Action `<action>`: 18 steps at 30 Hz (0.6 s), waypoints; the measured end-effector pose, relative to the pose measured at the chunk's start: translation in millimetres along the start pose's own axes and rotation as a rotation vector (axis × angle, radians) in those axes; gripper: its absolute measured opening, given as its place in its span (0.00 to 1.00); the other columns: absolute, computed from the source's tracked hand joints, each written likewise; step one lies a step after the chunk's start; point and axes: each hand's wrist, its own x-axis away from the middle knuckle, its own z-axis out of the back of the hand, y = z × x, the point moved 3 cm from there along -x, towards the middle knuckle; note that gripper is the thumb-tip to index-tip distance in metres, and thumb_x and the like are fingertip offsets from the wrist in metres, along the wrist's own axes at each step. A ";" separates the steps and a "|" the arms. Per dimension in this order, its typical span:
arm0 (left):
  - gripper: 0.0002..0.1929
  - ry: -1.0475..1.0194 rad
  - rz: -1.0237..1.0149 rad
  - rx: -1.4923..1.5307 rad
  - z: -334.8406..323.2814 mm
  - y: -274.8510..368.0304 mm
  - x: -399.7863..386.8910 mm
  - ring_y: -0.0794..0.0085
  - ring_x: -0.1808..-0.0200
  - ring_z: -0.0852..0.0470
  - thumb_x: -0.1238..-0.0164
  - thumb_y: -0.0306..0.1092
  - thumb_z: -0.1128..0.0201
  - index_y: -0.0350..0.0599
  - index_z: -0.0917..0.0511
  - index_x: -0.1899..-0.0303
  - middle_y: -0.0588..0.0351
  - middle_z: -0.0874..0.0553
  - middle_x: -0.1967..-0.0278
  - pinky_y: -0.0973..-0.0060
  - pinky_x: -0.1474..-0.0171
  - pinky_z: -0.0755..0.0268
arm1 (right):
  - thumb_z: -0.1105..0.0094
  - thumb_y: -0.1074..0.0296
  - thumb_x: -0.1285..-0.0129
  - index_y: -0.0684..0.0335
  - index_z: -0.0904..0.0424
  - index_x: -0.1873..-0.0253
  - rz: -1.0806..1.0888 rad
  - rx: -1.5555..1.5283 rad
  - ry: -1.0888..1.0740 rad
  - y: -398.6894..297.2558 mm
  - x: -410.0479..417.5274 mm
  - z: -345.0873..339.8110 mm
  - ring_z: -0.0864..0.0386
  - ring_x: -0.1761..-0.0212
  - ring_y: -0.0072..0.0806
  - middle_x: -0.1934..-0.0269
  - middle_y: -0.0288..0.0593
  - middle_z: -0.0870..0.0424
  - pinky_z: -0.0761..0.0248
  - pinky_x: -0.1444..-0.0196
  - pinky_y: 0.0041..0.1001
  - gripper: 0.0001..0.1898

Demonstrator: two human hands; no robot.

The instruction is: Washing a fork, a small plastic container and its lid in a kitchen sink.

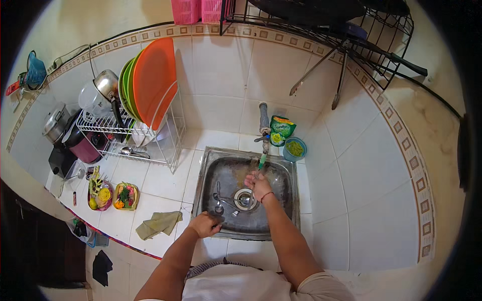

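Observation:
A stainless steel sink (246, 231) lies in front of me. My right hand (258, 185) is under the green tap nozzle (262, 161), gripping a slim metal utensil (251, 201) that points down towards the drain (244, 199); its kind cannot be told. At the sink's near left rim is my left hand (206, 225), fingers curled over the edge; whether it holds anything is hidden. Several metal utensils, a spoon (219, 208) among them, lie in the basin left of and over the drain. A grey pipe tap (264, 118) with a small lever stands behind the sink.
Behind the sink are a green detergent pouch (281, 129) and a blue tub (295, 149) with green contents. Left are a folded cloth (160, 225), two small trays of flowers (101, 195) (126, 196) and a white dish rack (174, 150) with plates. Tongs (340, 81) hang from a black wire shelf (404, 45).

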 end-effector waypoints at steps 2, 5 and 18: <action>0.15 -0.034 -0.002 0.007 -2.0 -2.3 2.2 0.58 0.67 0.22 0.43 0.43 0.49 0.42 0.22 0.68 0.49 0.19 0.73 0.67 0.56 0.35 | 0.59 0.63 0.33 0.64 0.30 0.56 0.026 0.075 -0.018 -4.1 5.0 -3.2 0.30 0.78 0.21 0.70 0.40 0.26 0.35 0.80 0.19 0.11; 0.15 -0.100 0.021 -0.010 -4.2 -3.7 2.0 0.58 0.66 0.22 0.44 0.42 0.49 0.41 0.21 0.65 0.49 0.18 0.72 0.67 0.56 0.35 | 0.59 0.62 0.34 0.61 0.32 0.52 -0.054 0.235 0.042 -8.5 1.2 6.9 0.32 0.78 0.19 0.70 0.38 0.27 0.39 0.81 0.18 0.12; 0.16 -0.101 0.024 -0.007 -3.8 -4.5 3.5 0.58 0.63 0.21 0.44 0.42 0.49 0.43 0.22 0.59 0.48 0.18 0.68 0.68 0.53 0.35 | 0.60 0.60 0.34 0.62 0.29 0.60 0.112 0.212 0.046 -11.6 3.8 2.5 0.37 0.88 0.19 0.82 0.35 0.29 0.45 0.88 0.19 0.12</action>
